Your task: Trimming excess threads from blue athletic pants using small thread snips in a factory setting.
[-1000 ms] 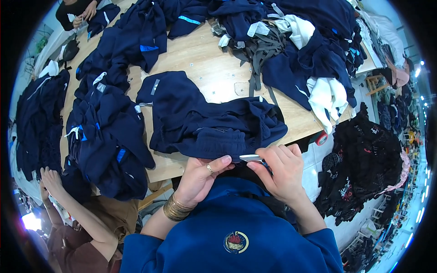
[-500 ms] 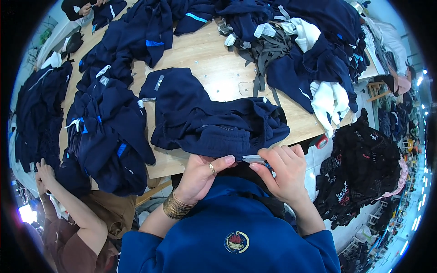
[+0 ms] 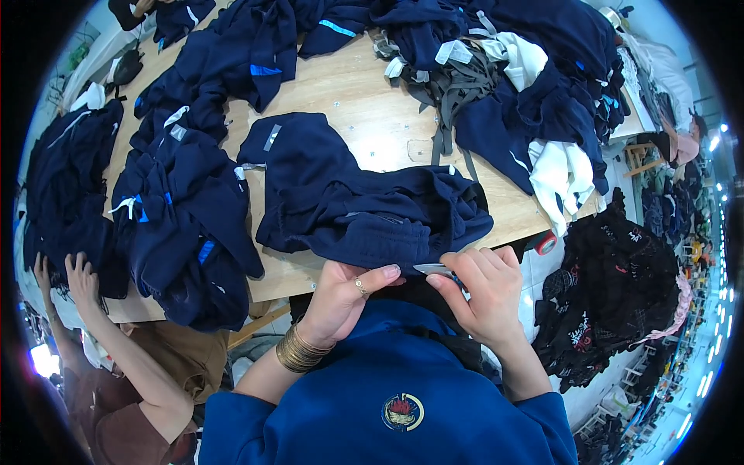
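A navy garment (image 3: 318, 194) with a gathered, ribbed waistband lies at the table's near edge. My left hand (image 3: 341, 298) is closed on that band's near edge, thumb on top and fingers partly hidden under the cloth. Between the thumb and fingers of my right hand (image 3: 484, 291) is a small pair of thread snips (image 3: 434, 269). Their silvery blades point left along the edge, a short way from my left thumb. Whether the tips touch the cloth is too small to make out.
Heaped navy garments (image 3: 190, 209) lie left on the wooden table (image 3: 325, 93). More navy and white clothes (image 3: 570, 174) fill its right side, beside grey straps (image 3: 446, 93). A black pile (image 3: 612, 287) sits off the right edge. At left, a co-worker's hands (image 3: 81, 279) touch a dark garment.
The snips' blades look closer together than before. My hands and the navy garment have barely shifted. The co-worker's hands have moved apart and up onto the dark garment.
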Demonstrator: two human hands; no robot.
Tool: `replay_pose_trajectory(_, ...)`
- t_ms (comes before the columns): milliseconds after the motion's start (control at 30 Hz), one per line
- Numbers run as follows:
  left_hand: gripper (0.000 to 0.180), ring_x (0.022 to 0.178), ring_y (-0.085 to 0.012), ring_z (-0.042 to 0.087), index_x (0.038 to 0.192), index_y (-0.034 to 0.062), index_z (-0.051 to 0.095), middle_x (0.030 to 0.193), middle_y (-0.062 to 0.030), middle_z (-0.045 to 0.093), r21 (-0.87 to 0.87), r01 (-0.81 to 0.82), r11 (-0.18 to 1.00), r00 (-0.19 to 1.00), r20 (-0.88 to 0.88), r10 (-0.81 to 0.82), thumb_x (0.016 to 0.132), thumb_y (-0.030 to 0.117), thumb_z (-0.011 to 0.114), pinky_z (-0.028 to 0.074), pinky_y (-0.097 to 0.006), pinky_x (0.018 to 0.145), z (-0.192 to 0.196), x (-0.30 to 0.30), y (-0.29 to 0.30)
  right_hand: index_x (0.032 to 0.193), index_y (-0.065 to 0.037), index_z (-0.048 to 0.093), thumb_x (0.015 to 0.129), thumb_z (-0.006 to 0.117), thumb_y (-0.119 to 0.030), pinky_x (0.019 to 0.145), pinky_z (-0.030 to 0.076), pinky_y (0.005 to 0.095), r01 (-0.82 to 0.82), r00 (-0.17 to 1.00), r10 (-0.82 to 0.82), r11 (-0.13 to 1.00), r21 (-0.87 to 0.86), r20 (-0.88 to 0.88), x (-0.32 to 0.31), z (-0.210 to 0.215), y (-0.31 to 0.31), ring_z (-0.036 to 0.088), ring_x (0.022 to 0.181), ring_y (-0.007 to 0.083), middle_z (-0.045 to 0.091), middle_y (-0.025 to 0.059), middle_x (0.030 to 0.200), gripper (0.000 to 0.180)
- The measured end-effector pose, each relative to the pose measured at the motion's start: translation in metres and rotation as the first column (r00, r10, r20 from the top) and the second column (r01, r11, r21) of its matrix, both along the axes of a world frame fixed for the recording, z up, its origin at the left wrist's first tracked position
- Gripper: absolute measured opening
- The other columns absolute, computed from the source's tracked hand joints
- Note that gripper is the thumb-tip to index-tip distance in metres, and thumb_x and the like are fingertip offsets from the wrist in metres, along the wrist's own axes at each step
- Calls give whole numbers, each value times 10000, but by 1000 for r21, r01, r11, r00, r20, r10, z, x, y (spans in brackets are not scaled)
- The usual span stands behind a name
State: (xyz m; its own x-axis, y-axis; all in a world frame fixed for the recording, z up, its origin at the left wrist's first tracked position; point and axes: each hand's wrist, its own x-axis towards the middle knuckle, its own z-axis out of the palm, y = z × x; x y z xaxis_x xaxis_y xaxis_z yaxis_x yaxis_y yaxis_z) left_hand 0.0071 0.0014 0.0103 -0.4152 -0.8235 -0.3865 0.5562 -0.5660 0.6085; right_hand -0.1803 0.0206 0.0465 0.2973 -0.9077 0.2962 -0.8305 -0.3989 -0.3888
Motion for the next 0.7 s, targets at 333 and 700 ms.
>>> replay_pose_trajectory(333, 286, 898, -149, 577, 1040, 10, 559, 982, -80, 603, -30, 13, 999, 1000, 9, -13, 764, -45, 611, 474, -288, 810, -2, 1, 1, 822, -89, 581, 759, 647, -279, 584, 287, 300, -23, 999, 23, 1000, 3, -25, 3, 3, 1, 471, 579, 148, 500, 8, 650, 211)
replay_pose_trajectory(700, 266, 856, -133, 575, 1008, 9, 570, 949, -74, 606, 0, 29, 1000, 1000, -9, -29, 754, -48, 620, 471, -273, 794, -1, 1, 0, 819, -93, 578, 761, 647, -270, 590, 286, 296, -39, 999, 39, 999, -1, -30, 4, 4, 0, 468, 581, 148, 487, 5, 638, 199)
